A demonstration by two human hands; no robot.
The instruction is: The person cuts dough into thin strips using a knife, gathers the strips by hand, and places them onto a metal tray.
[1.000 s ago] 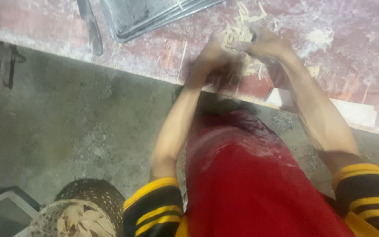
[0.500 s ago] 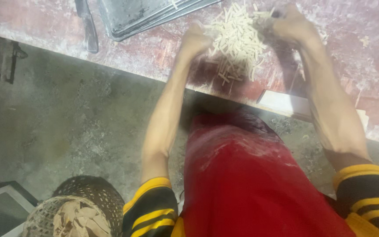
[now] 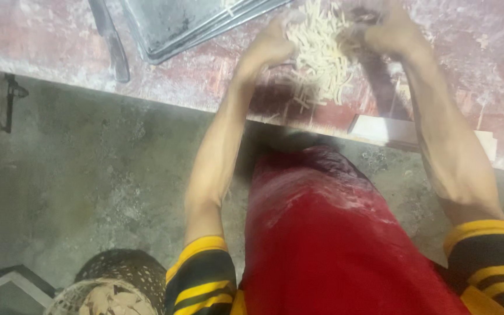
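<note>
A loose bunch of pale dough strips (image 3: 321,53) is lifted above a floury red worktop (image 3: 205,87). My left hand (image 3: 268,45) cups the bunch from the left and my right hand (image 3: 389,29) grips it from the right, near the frame's top edge. Some strips dangle and a few lie on the worktop below. A red apron (image 3: 333,233) dusted with flour covers my front.
A dark metal tray (image 3: 176,23) lies on the worktop at upper left, with a knife (image 3: 111,41) beside it. A pale block (image 3: 380,129) sits at the worktop's front edge. Woven baskets (image 3: 112,289) stand on the grey concrete floor at lower left.
Both hands have gathered the strips from the worktop and lifted them up and away from the front edge; the bunch now hangs higher and more spread.
</note>
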